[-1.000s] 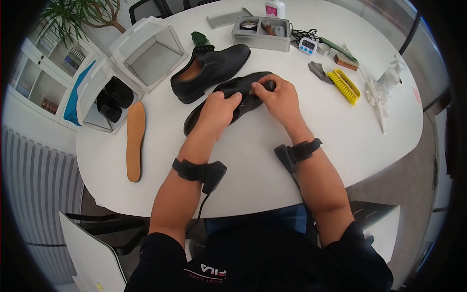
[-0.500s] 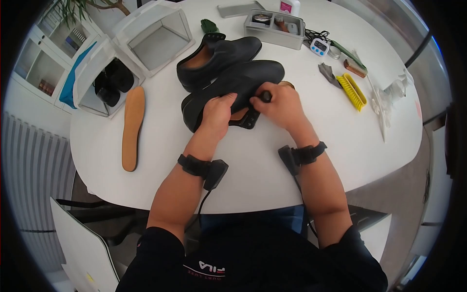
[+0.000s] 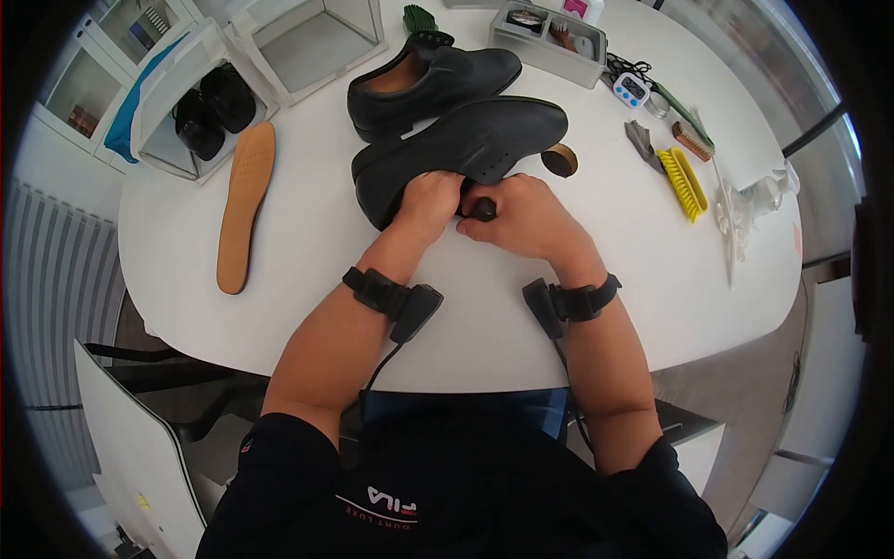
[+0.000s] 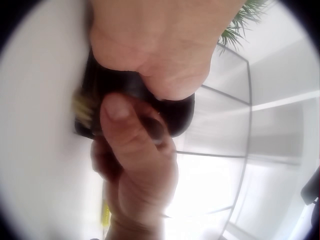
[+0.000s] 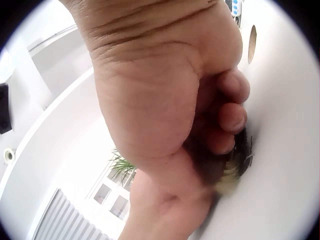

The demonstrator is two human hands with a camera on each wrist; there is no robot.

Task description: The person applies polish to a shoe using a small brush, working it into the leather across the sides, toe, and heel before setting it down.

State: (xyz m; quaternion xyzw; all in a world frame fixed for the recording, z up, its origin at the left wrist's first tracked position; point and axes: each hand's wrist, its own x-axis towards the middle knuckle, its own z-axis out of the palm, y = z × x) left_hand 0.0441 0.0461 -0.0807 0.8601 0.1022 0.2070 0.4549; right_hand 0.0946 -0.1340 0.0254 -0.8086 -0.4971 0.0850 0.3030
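A black leather shoe (image 3: 466, 135) lies tipped on its side, its opening turned toward me and its lace holes in view. My left hand (image 3: 428, 205) grips it at the opening, fingertips hidden inside. Beside the opening, my right hand (image 3: 526, 214) holds a small brush by its dark handle (image 3: 483, 209). The brush's pale bristles (image 4: 82, 107) show low beside the shoe in the left wrist view, blurred. In the right wrist view the fingers (image 5: 232, 117) curl around it. The second black shoe (image 3: 433, 88) stands upright just behind.
A tan insole (image 3: 247, 210) lies left, near a clear box (image 3: 182, 158) holding black shoes. Past my right hand is a small round brown-filled tin (image 3: 560, 160). Further right lie a yellow brush (image 3: 683, 184), a wooden brush (image 3: 692, 143) and a timer (image 3: 631, 90); a metal case (image 3: 549, 51) stands behind.
The shoe has rolled onto its side, its opening now facing me. My right hand has come nearer me with the brush, leaving the round tin in view. The head view has shifted.
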